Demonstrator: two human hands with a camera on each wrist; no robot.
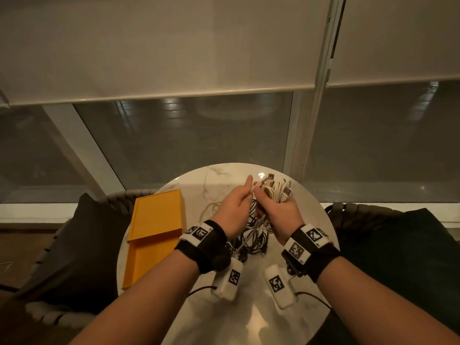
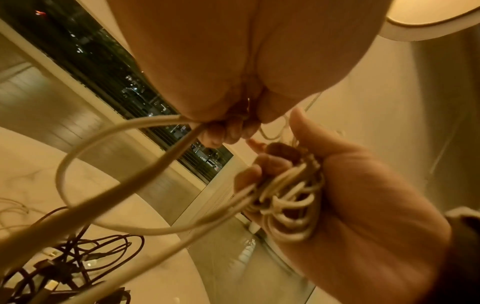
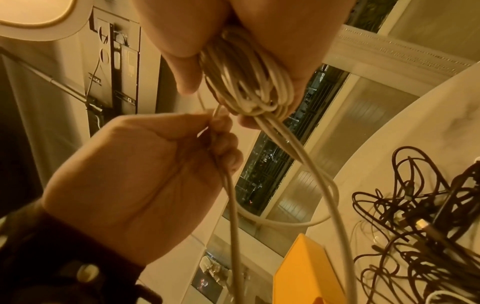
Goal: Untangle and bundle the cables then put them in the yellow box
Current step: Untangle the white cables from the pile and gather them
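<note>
Two hands meet above the middle of the round marble tabletop [image 1: 216,317], and each has its own job. The right hand [image 1: 276,212] has its grip closed round a coil of white cable [image 1: 275,192] — fingers and thumb wrapped over the gathered loops, which keeps the finished turns from springing apart. The left hand [image 1: 232,207] pinches the loose run of that same cable between thumb and curled fingers, just beside the coil, so that it can feed slack and guide the next turn on (the left wrist view shows the free length sweeping out in a wide loop below the hand before it returns to the bundle). Plug ends stick up from the top of the coil, toward the far edge of the tabletop.

Holding the work up in the air looks deliberate: it lets the white cable hang clear of the tangle of black cables [image 1: 251,239] lying on the tabletop beneath the wrists, along with a thin pale cable [image 1: 209,207] to their left. Whether the white run is fully free of that pile I cannot tell — part of it trails down toward the heap.

The yellow box [image 1: 158,220] sits open at the left edge of the tabletop, with its lid or tray partly overlapped, near the left hand's side, so a finished bundle needs only a short carry. Nothing lies in it that I can see, and the black tangle is not yet sorted, so the task seems to be at an early stage.
</note>
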